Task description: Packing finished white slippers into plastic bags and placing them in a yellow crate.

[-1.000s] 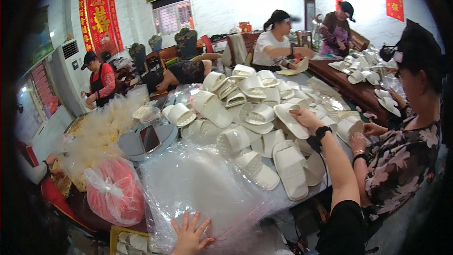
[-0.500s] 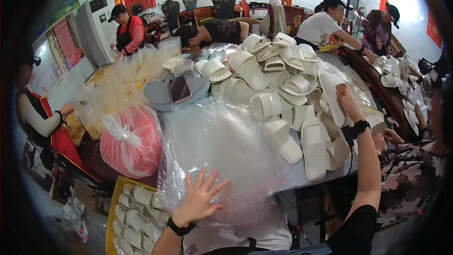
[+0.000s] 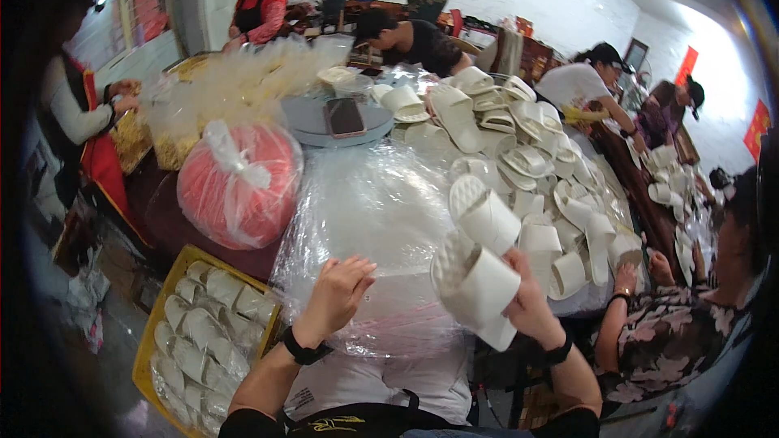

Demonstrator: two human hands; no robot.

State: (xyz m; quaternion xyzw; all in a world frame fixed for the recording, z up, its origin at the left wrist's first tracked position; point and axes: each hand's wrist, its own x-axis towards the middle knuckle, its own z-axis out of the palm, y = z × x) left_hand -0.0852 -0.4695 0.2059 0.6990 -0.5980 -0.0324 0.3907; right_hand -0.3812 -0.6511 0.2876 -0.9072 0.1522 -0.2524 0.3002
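White open-toed slippers lie heaped in a pile [image 3: 531, 162] on the table to my right. My right hand [image 3: 531, 300] grips a white slipper [image 3: 479, 288] by its side, holding it above the table's near edge. Just behind it another white slipper [image 3: 491, 219] shows, and I cannot tell whether it rests on the pile. In front of me lies a stack of clear plastic bags [image 3: 365, 211]. Over the stack's near left part is my left hand [image 3: 337, 292], fingers stretched and slightly bent, with nothing visible in them.
A yellow crate [image 3: 150, 324] of bagged slippers stands at lower left. A tied clear bag of pink material [image 3: 235, 191] sits beside the stack. Behind is a grey-blue tray [image 3: 304, 126] with a phone [image 3: 345, 118] on it. Several people work around the table, one close at my right.
My right hand has come from the pile toward me with the slipper. My left hand has lifted from its spread position on the bags, and its fingers have drawn together. The view has shifted.
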